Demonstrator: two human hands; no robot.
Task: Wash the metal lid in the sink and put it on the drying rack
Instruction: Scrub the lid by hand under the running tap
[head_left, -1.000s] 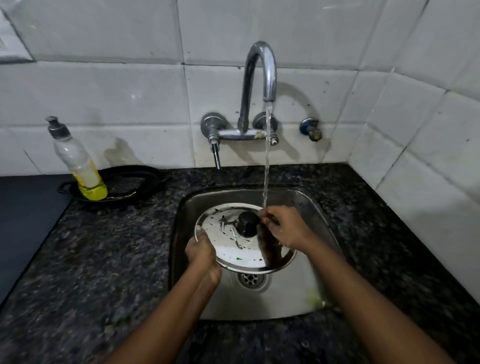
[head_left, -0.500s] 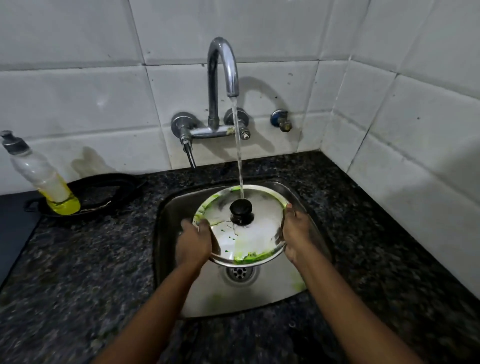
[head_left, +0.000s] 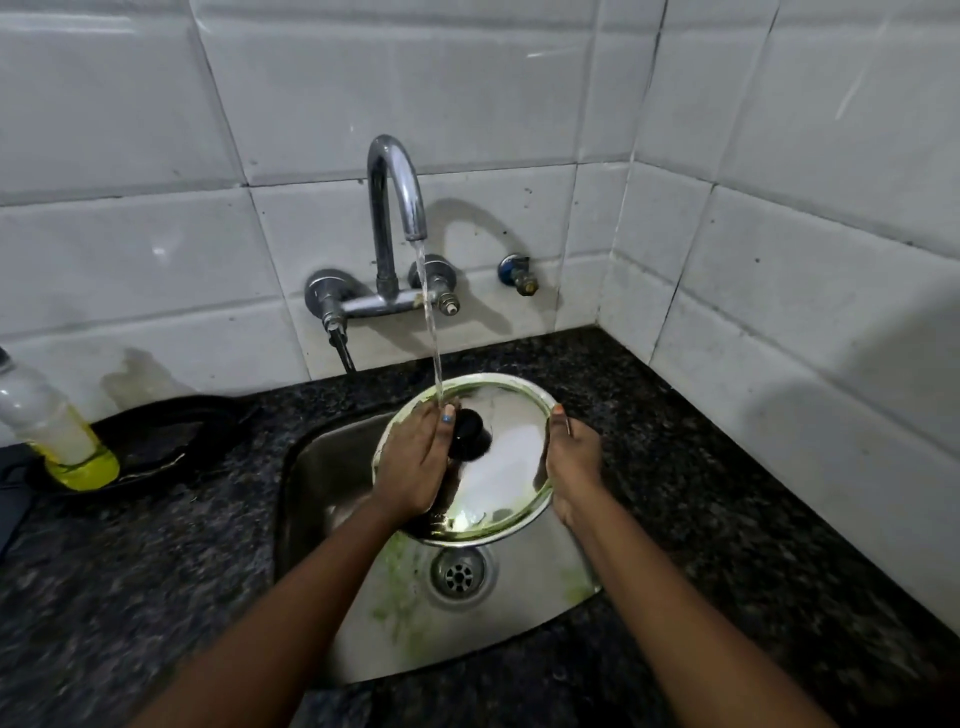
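**Left hand moves onto the lid's top**

The lid (head_left: 498, 467) is held over the sink (head_left: 322, 499), tilted, with its near edge low above the drain (head_left: 458, 571) and its far edge raised toward the tap (head_left: 395, 208). Half a second ago both hands gripped opposite edges of the rim. Now the left hand (head_left: 413, 462) lies flat and spread on the lid's upper face, fingers reaching up beside the black knob (head_left: 470, 439), palm pressed on the metal. The right hand (head_left: 569, 462) has stayed on the right rim, curled narrowly around the edge with the thumb on top.

The water stream (head_left: 431, 332) earlier fell near the knob; now it lands on the left hand's fingertips at the lid's far left rim. The green smear that covered much of the lid's face is mostly gone, leaving a green line along the rim and green streaks on the sink floor.

On the table (head_left: 130, 571) to the left stand a soap bottle (head_left: 52, 431) and a dark pan (head_left: 166, 436).
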